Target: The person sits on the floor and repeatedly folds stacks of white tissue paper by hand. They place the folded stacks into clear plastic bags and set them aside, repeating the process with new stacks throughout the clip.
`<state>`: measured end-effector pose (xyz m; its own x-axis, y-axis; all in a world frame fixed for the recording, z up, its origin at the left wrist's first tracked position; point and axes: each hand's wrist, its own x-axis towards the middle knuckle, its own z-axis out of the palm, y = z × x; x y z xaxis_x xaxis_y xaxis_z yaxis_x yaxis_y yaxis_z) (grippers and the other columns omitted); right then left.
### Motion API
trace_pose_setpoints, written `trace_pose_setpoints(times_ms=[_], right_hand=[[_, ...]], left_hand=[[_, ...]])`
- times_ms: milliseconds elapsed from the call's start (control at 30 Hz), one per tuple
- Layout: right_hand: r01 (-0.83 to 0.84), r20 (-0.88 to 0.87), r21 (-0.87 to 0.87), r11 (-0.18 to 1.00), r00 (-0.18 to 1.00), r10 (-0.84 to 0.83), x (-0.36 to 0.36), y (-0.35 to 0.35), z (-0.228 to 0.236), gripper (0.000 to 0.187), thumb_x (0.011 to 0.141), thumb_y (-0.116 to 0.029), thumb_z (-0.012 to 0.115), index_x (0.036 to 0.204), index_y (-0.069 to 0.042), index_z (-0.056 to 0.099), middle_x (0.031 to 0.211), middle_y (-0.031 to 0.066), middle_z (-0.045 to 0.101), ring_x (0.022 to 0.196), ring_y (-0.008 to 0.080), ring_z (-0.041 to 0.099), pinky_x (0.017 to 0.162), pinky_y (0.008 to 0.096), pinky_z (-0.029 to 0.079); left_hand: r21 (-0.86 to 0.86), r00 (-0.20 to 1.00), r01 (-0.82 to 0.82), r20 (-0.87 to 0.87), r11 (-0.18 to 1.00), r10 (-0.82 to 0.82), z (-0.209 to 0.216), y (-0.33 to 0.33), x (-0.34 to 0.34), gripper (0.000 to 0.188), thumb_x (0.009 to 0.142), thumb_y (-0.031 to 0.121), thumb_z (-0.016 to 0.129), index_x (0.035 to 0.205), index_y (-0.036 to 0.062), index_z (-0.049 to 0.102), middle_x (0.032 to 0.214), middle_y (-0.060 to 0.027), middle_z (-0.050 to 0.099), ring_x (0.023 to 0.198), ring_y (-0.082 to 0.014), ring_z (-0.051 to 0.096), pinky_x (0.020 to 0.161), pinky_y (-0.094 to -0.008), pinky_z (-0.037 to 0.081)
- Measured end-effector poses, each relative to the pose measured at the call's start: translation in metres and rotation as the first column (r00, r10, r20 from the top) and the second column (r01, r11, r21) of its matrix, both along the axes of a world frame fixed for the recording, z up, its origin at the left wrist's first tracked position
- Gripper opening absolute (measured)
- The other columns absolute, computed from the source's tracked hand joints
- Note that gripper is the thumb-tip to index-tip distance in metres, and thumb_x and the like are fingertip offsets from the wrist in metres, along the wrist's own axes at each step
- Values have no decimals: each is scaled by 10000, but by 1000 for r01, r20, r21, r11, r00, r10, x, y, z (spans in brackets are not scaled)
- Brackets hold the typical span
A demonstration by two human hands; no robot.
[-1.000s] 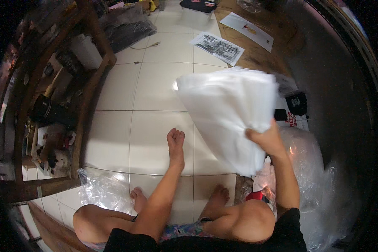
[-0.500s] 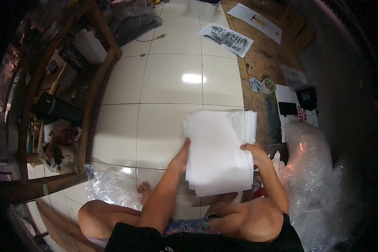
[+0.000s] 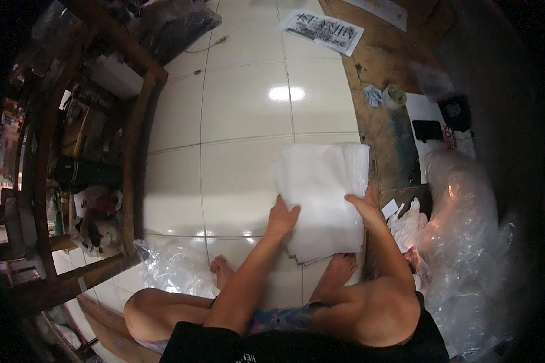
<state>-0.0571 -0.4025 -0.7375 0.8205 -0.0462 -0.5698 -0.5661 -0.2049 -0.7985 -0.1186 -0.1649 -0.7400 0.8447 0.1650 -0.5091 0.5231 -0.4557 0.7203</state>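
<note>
Between my hands is a loose stack of white, translucent sheets (image 3: 324, 202), its edges uneven and fanned along the right side. My left hand (image 3: 281, 215) grips the left edge, with the thumb lying over the top sheet and the other fingers mostly hidden. On the opposite edge, my right hand (image 3: 364, 207) pinches the stack, thumb on top and fingers underneath. The stack is held in front of my knees, above the tiled floor (image 3: 242, 115). Its lower edge reaches close to my right foot (image 3: 339, 272).
A wooden rack (image 3: 133, 163) crowded with items stands left. Crumpled clear plastic (image 3: 175, 266) lies by my left foot. At right are bulky clear plastic (image 3: 460, 224) and a wooden board (image 3: 384, 142) bearing a tape roll (image 3: 395, 95) and phone (image 3: 427, 130). A printed sheet (image 3: 324, 31) lies ahead.
My left hand has shifted from the stack's side edge so its thumb rests on the top sheet. The stack is tilted differently and fanned more at right. The whole view has moved slightly.
</note>
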Motion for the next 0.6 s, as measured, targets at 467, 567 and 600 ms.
trace_pose_setpoints(times_ms=[467,567,600], right_hand=[[65,283,-186,980,959,-10,-16,20,4,534,720,-134,698,1174,22,465,1039,147,587,927,232,567,833,329,436],[193,389,-158,968,913,-118,-19,35,47,490,735,-87,676,1166,19,469,1045,131,574,920,215,555,820,317,437],[235,389,-123,964,905,-171,-18,38,70,490,737,-82,671,1169,20,464,1057,132,568,934,214,549,830,316,432]], left_hand=[[-274,932,-313,94,909,349,10,-30,7,336,838,199,570,1042,-68,565,941,-140,641,862,-225,598,798,-323,451],[-414,852,-341,244,844,464,68,-31,22,267,847,161,563,997,-58,593,888,-116,646,818,-200,590,772,-305,451],[-501,803,-335,290,798,520,82,-29,26,249,848,151,561,981,-56,600,867,-106,646,802,-185,584,762,-297,450]])
